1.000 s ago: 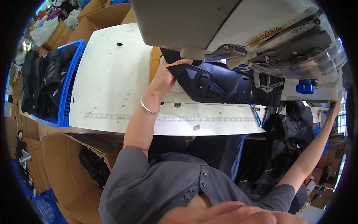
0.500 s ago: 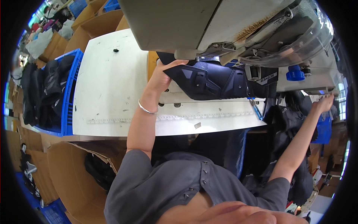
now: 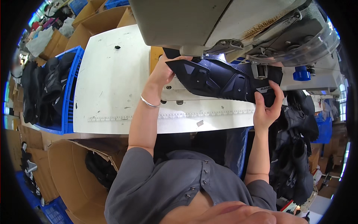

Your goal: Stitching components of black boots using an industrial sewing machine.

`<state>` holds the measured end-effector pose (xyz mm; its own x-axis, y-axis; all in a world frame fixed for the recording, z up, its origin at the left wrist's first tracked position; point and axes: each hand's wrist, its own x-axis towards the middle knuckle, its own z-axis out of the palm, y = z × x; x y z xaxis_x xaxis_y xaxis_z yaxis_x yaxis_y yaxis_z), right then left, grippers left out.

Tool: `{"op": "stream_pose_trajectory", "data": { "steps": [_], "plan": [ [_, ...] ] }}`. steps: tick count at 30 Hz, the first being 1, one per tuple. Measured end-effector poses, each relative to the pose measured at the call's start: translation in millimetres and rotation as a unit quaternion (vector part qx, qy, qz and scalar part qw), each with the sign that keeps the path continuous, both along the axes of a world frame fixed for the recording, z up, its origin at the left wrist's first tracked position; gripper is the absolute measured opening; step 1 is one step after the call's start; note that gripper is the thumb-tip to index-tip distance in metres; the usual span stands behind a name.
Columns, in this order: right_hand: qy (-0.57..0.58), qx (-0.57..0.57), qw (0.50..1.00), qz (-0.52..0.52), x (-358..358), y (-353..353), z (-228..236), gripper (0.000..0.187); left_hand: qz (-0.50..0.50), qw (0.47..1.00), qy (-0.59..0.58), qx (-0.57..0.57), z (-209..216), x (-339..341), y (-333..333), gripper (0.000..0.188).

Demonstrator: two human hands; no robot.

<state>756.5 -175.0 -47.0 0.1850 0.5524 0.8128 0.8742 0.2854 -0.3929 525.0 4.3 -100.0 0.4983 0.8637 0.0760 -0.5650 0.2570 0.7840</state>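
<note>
The right hand [image 3: 268, 106] has moved most: half a second ago it was out at the far right side of the sewing machine [image 3: 182, 24], and now it is on the right end of the black shoe piece [image 3: 220, 80]. That end has come a little nearer, so the piece slants slightly. The left hand [image 3: 163, 71] has stayed at the left end.

The shoe piece lies on its side across the far part of the white table [image 3: 108, 86], with its far edge beneath the machine head, where a lamp lights it. The right thumb and forefinger pinch its near right corner, their tips set apart on the black material; the other fingers are mostly hidden. One digit of the left hand points right along the far side of the pointed flap; the rest go behind the piece, and I cannot tell whether they are pressed together or spread.

A metal bracelet [image 3: 149, 101] circles the left wrist. A ruler strip [image 3: 209, 113] runs along the near part of the table, and a small black scrap [image 3: 117, 47] lies at the far left. Left of the table stands a blue basket [image 3: 69, 106] of black shoes [image 3: 52, 80]. A cardboard box [image 3: 71, 175] is near left, and more black shoes are piled near right.
</note>
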Motion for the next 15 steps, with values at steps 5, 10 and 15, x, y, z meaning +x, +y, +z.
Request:
{"op": "stream_pose_trajectory", "data": {
  "steps": [5,10,15],
  "plan": [
    [-0.003,0.009,1.000,-0.001,0.3,1.4,0.0,0.041,-0.025,0.999,-0.028,0.001,-2.3,0.0,0.6,0.024],
    [0.020,0.005,1.000,0.005,-0.3,2.4,0.7,0.042,-0.038,0.998,-0.035,0.029,-8.7,-1.6,2.9,0.024],
    [-0.002,0.008,1.000,-0.005,0.7,2.4,0.6,0.042,-0.036,0.998,-0.044,0.022,-4.7,1.1,0.9,0.024]
  ]
}}
